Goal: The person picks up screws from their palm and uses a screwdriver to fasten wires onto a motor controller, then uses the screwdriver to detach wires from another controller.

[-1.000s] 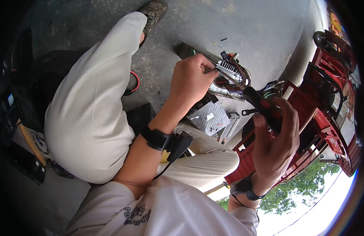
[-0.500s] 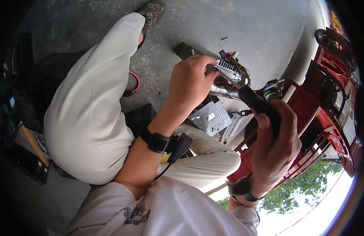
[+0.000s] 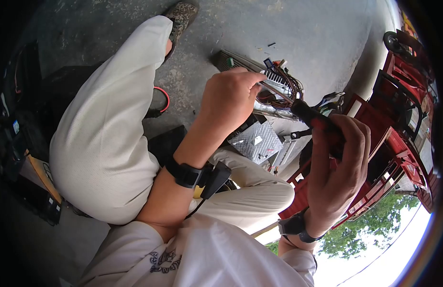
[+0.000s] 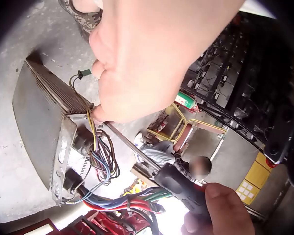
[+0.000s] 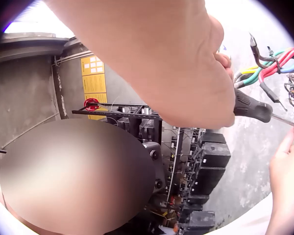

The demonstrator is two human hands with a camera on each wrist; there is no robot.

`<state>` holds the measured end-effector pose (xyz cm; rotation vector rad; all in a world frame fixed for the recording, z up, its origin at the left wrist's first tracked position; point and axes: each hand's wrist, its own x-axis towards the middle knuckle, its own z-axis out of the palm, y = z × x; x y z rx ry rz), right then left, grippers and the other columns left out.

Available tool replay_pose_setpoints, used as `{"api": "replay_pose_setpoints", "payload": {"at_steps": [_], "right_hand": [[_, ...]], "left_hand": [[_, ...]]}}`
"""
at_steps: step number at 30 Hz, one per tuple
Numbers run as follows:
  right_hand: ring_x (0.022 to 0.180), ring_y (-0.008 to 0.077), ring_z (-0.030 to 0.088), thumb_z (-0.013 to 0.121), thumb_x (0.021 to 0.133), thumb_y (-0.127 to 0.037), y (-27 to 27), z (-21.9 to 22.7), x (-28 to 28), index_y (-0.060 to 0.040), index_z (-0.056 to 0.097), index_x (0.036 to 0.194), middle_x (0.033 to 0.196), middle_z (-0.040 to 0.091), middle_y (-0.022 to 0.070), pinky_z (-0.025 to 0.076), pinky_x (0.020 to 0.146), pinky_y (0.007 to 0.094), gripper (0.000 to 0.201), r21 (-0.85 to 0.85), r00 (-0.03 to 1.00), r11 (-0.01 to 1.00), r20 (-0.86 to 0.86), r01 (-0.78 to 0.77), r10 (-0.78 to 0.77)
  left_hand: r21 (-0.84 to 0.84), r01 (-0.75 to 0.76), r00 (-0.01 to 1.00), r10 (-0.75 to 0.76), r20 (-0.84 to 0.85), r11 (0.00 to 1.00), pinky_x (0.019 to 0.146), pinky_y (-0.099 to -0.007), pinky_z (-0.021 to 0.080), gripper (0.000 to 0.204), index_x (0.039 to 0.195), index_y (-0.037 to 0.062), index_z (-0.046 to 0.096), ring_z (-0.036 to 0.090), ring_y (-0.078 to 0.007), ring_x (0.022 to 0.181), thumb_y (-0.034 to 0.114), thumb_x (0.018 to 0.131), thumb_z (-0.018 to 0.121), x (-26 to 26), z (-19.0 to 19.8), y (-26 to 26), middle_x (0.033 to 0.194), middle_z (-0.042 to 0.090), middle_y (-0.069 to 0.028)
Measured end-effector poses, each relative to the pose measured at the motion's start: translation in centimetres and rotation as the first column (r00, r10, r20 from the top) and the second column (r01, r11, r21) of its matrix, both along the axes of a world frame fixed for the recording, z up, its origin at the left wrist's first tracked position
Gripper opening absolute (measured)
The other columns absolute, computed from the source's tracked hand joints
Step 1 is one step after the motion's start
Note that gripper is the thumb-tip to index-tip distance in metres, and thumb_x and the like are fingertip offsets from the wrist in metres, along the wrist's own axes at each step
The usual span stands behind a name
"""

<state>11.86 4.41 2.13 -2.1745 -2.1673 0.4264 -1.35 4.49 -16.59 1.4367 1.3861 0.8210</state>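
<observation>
My right hand (image 3: pixel 338 172) grips a black screwdriver handle (image 3: pixel 305 113) with fingers and thumb round it. The screwdriver's thin metal shaft (image 4: pixel 132 142) slants toward a grey finned metal box (image 4: pixel 36 127). At the shaft's far end my left hand (image 3: pixel 228 95) pinches with thumb and forefinger, close by the box's upper corner; the tip is hidden behind the fingers. Thin yellow wires (image 4: pixel 92 129) run down past these fingertips. Bundles of coloured wires (image 4: pixel 120 203) come out of the box's end face. A small green connector (image 4: pixel 84 73) dangles beside the left hand.
A silver patterned box (image 3: pixel 255 143) lies on the floor near my knee. A red vehicle frame (image 3: pixel 398 158) stands at the right. The left wrist view shows a person near metal-framed chairs (image 4: pixel 201 125). Racks of black units (image 5: pixel 206 166) line the background.
The right hand's fingers have shifted round the screwdriver handle, and its near end has tipped slightly. My left hand has drifted a little left, still pinching at the shaft's end.
</observation>
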Motion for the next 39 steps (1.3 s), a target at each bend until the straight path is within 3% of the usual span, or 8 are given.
{"api": "replay_pose_setpoints", "payload": {"at_steps": [3,8,16,22,26,30,34,39], "right_hand": [[0.100,0.0315,0.062,0.080,0.078,0.001,0.2,0.1,0.2,-0.0051,0.063,0.120,0.111,0.059,0.0162,0.056,0.067,0.0386,0.046,0.065,0.961,0.969,-0.123,-0.240,0.246],[0.080,0.0274,0.064,0.087,0.077,-0.023,-0.9,-0.1,-0.6,-0.0066,0.060,0.122,0.099,0.061,0.0123,0.052,0.058,0.0371,0.055,0.037,0.998,0.998,-0.038,-0.049,0.050],[0.084,0.0231,0.064,0.077,0.080,0.003,0.5,0.4,-0.6,-0.0054,0.063,0.116,0.103,0.061,0.0114,0.052,0.069,0.0327,0.039,0.086,0.956,0.955,-0.042,-0.285,0.289],[0.085,0.0240,0.064,0.075,0.084,0.000,0.0,0.5,-1.2,-0.0038,0.066,0.115,0.102,0.063,0.0126,0.053,0.070,0.0347,0.033,-0.025,0.999,0.999,-0.007,-0.045,0.044],[0.081,0.0281,0.061,0.075,0.083,0.002,0.6,0.3,-0.1,-0.0058,0.064,0.116,0.099,0.056,0.0128,0.051,0.067,0.0413,0.035,0.069,0.974,0.975,-0.069,-0.212,0.217],[0.087,0.0213,0.064,0.074,0.082,0.006,0.7,0.6,-0.4,-0.0044,0.065,0.112,0.099,0.062,0.0106,0.053,0.067,0.0321,0.033,0.066,0.955,0.962,-0.121,-0.263,0.270],[0.077,0.0208,0.064,0.076,0.083,0.002,0.2,0.5,-1.0,-0.0052,0.066,0.114,0.098,0.061,0.0107,0.052,0.064,0.0329,0.033,-0.009,1.000,1.000,0.014,-0.009,0.009],[0.083,0.0237,0.062,0.073,0.083,0.006,1.0,0.4,-0.3,-0.0050,0.067,0.111,0.102,0.061,0.0121,0.051,0.068,0.0356,0.031,0.082,0.954,0.953,-0.053,-0.290,0.295]], "left_hand": [[0.008,0.044,0.998,-0.044,-0.035,0.999,0.062,-0.0391,0.052,0.023,0.109,0.0074,0.076,0.066,-0.0302,0.069,0.006,0.086,0.074,-0.3,0.2,0.1,0.080,0.067,-0.0134],[0.023,0.057,0.996,-0.055,-0.072,0.998,0.064,-0.0407,0.052,0.023,0.109,0.0078,0.076,0.067,-0.0314,0.070,0.006,0.087,0.073,-0.5,0.5,0.3,0.081,0.067,-0.0135],[0.066,0.066,0.994,-0.060,-0.091,0.996,0.064,-0.0409,0.053,0.022,0.108,0.0078,0.076,0.067,-0.0318,0.071,0.006,0.087,0.072,-0.7,0.5,0.4,0.081,0.068,-0.0132],[0.052,0.076,0.993,-0.071,-0.097,0.996,0.063,-0.0414,0.052,0.021,0.107,0.0086,0.076,0.066,-0.0316,0.070,0.007,0.087,0.073,-0.8,0.4,0.5,0.080,0.067,-0.0126],[0.088,0.070,0.992,-0.060,-0.109,0.994,0.062,-0.0411,0.052,0.020,0.106,0.0091,0.077,0.066,-0.0320,0.068,0.007,0.087,0.073,-0.7,0.1,0.6,0.079,0.066,-0.0127],[0.101,0.077,0.989,-0.063,-0.137,0.992,0.064,-0.0408,0.055,0.015,0.099,0.0095,0.078,0.069,-0.0305,0.071,0.009,0.084,0.073,-0.8,0.2,0.7,0.078,0.069,-0.0100],[0.109,0.085,0.990,-0.071,-0.123,0.990,0.065,-0.0412,0.055,0.015,0.098,0.0093,0.078,0.069,-0.0308,0.072,0.009,0.084,0.072,-0.9,0.0,0.8,0.079,0.069,-0.0100],[0.095,0.107,0.986,-0.094,-0.141,0.990,0.067,-0.0414,0.055,0.014,0.097,0.0083,0.077,0.070,-0.0308,0.073,0.009,0.084,0.073,-0.9,0.3,1.0,0.081,0.070,-0.0099]]}}
